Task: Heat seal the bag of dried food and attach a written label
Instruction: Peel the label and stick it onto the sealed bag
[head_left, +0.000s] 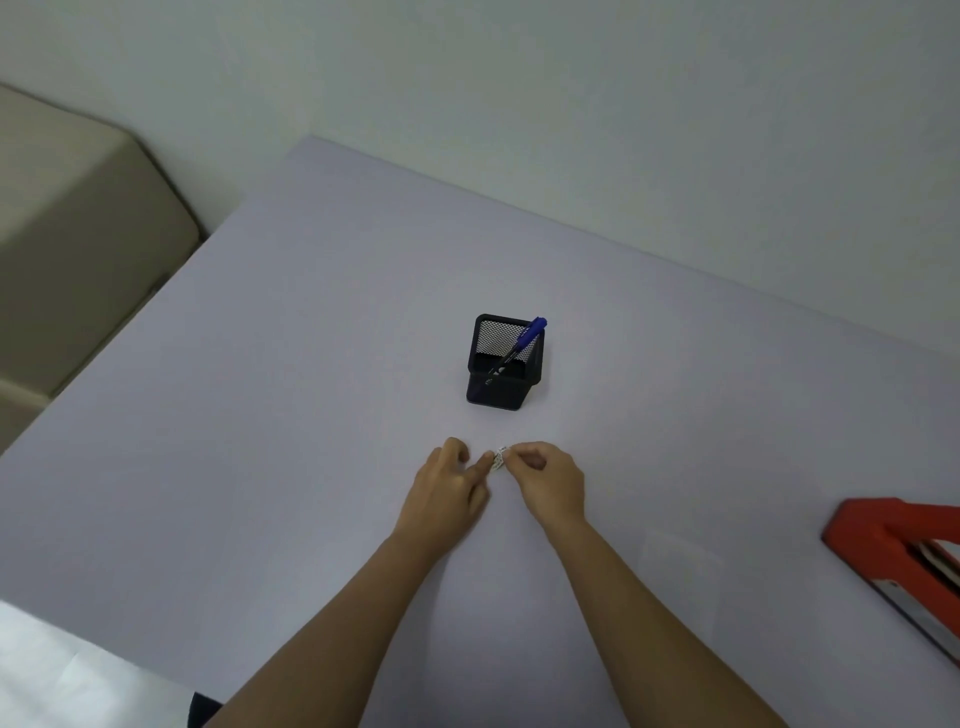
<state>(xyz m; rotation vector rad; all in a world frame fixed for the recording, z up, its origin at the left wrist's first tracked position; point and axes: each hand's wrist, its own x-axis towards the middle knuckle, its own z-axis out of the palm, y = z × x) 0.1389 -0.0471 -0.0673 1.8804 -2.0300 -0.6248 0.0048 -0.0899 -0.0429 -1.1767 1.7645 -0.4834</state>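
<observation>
Label (498, 459) (print illegible) in right hand (545, 478)

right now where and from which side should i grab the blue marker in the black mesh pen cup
I'd pinch the blue marker by its capped top, coming from above right: it leans over the black mesh cup's far-right corner, the rest sunk inside.

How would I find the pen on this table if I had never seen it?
Look to the middle of the pale lilac table. A square black mesh cup stands there, and the pen leans in it. Its deep blue body stands out against the black cup.
</observation>
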